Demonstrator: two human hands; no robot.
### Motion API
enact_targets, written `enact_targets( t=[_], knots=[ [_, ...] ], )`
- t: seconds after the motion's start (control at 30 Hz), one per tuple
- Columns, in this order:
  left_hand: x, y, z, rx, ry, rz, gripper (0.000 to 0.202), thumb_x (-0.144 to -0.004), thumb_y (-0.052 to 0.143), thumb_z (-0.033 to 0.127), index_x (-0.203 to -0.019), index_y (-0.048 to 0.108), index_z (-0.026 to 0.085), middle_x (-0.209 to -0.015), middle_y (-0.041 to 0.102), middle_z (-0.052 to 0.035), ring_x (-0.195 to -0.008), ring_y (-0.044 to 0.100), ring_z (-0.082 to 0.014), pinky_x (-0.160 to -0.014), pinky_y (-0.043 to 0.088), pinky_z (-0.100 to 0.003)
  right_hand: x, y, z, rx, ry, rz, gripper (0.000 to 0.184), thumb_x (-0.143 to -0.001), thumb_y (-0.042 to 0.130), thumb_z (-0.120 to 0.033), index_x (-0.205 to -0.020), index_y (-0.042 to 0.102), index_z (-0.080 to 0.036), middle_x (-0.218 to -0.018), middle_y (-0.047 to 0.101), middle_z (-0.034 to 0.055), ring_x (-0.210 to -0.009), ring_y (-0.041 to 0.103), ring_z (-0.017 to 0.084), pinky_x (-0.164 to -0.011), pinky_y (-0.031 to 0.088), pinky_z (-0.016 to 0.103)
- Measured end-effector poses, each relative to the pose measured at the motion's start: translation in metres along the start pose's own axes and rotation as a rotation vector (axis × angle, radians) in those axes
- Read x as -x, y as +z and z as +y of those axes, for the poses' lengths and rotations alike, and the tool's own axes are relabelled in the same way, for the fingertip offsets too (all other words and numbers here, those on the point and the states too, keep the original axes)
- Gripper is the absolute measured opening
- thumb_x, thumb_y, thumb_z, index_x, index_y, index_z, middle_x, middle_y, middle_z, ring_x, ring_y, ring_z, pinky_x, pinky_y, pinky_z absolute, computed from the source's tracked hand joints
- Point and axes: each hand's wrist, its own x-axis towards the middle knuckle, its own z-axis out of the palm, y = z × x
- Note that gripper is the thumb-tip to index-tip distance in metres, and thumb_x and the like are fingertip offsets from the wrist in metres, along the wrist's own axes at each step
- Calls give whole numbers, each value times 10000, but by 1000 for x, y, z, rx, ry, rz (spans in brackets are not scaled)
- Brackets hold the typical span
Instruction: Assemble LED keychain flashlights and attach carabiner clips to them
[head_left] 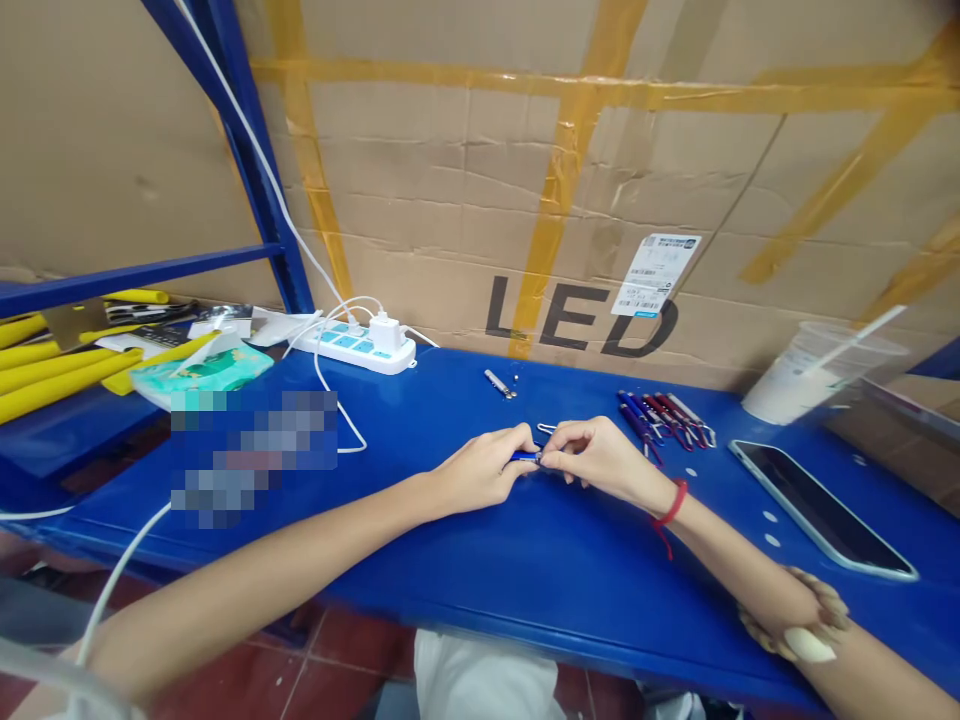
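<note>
Over the middle of the blue table (480,570), my left hand (480,467) is closed around a slim blue keychain flashlight (525,457). Its right end meets the pinched fingertips of my right hand (600,462); anything smaller between them is hidden. A silver wire clip (546,428) shows just above the fingertips. Behind the hands lies a small silver cylinder (496,382), with tiny round metal pieces (511,394) beside it. To the right, several similar blue and dark red keychain flashlights (660,415) with metal clips lie in a row.
A phone (825,510) and a plastic cup with a straw (795,375) stand at right, near pale round spots (771,517). A white power strip (356,347) with cables, a green packet (206,372) and yellow tubes (67,375) are left. Cardboard (450,200) backs the table.
</note>
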Motion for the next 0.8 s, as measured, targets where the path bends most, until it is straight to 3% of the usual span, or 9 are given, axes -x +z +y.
enact_targets(
  t=[0.17, 0.43, 0.6, 0.8],
  knots=[
    [1, 6, 0, -12, 32, 28, 67, -868, 421, 215, -804, 413, 198, -854, 580, -16, -812, 564, -157, -700, 409, -234, 3, 3, 1, -72, 88, -1, 336, -560, 732, -438, -584, 622, -122, -425, 514, -25, -344, 445, 62, -310, 376, 167],
    [-2, 11, 5, -61, -1, 38, 83, -857, 423, 210, -775, 435, 197, -797, 572, -10, -731, 544, -146, -660, 406, -235, 6, -4, 3, -132, 179, -77, 379, -547, 742, -463, -598, 632, -104, -411, 522, -31, -311, 409, 31, -287, 338, 134],
    [-6, 14, 7, -50, -25, 25, 61, -844, 457, 215, -786, 446, 202, -840, 593, -9, -783, 561, -153, -680, 410, -237, 4, -13, 10, -151, 172, -135, 375, -565, 737, -460, -623, 658, -99, -443, 528, -21, -362, 424, 36, -302, 343, 130],
    [-10, 15, 5, 142, -78, -44, 68, -835, 501, 244, -818, 449, 204, -820, 639, 11, -781, 608, -146, -669, 426, -222, 2, -22, 14, -80, 115, -200, 366, -636, 689, -462, -696, 686, -101, -472, 542, -13, -392, 450, 43, -319, 368, 127]
  ],
)
